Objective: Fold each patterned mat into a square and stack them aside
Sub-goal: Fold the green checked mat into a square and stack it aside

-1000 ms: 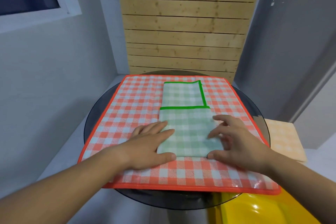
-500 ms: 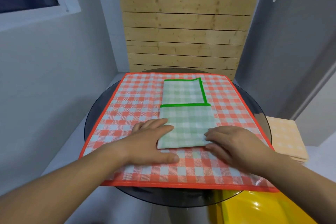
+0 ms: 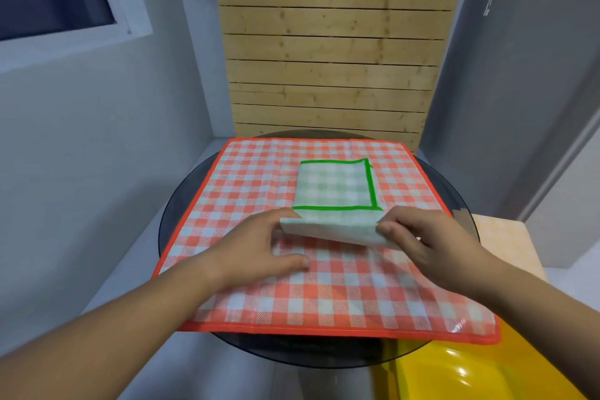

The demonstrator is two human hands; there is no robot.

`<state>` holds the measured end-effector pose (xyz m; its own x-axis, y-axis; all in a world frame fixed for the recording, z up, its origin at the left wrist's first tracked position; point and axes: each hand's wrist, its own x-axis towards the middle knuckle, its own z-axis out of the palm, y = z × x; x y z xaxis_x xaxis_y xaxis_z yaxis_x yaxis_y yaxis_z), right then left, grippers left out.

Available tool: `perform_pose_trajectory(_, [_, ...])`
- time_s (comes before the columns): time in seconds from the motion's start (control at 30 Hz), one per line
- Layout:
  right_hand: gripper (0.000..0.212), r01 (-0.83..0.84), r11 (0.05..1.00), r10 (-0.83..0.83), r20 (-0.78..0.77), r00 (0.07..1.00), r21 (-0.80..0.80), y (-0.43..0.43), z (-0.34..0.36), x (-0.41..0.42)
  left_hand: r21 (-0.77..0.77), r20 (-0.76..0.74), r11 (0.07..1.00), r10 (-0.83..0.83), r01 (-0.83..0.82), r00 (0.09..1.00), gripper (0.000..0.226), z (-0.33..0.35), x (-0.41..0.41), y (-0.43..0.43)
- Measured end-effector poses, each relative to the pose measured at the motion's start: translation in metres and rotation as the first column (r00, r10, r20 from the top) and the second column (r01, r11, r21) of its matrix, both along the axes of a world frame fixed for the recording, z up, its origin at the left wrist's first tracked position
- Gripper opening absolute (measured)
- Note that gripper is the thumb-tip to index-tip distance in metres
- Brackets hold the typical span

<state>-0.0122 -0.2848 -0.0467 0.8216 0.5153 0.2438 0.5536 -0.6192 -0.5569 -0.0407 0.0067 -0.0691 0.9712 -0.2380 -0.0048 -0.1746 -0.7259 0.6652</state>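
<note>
A green-checked mat (image 3: 336,187) with a bright green border lies folded on a large red-checked mat (image 3: 259,178) spread flat over the round table. Its near edge is lifted off the red mat and curls up and away from me. My left hand (image 3: 259,245) grips the lifted edge at its left corner, thumb resting on the red mat. My right hand (image 3: 418,237) pinches the same edge at its right corner.
The dark round glass table (image 3: 177,204) carries both mats. A folded orange-checked mat (image 3: 500,237) lies on a surface to the right. A yellow plastic object (image 3: 470,370) sits at the lower right. A wooden slat panel (image 3: 328,58) stands behind the table.
Both hands went from pressing the green mat's near half flat to gripping its near edge. That edge has lifted and moved away from me, toward the far half.
</note>
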Motion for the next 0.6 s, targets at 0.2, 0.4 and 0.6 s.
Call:
perform_pose_trajectory(0.2, [0.042,0.086,0.966,-0.087,-0.007,0.996,0.245,0.004,0.030,0.004,-0.081,0.024,0.995,0.059,-0.057,0.998,0.069,0.004,-0.002,-0.003])
perform_pose_trajectory(0.4, [0.046,0.246,0.851,-0.170,-0.200,0.965,0.463,0.013,0.042,0.011,-0.247,0.023,0.959,0.146,-0.136,0.989,0.038,0.006,-0.006,-0.016])
perform_pose_trajectory(0.6, [0.045,0.391,0.745,-0.127,-0.461,0.878,0.540,0.014,0.023,0.024,-0.391,-0.077,0.880,0.259,-0.268,0.963,0.015,0.003,0.004,-0.024])
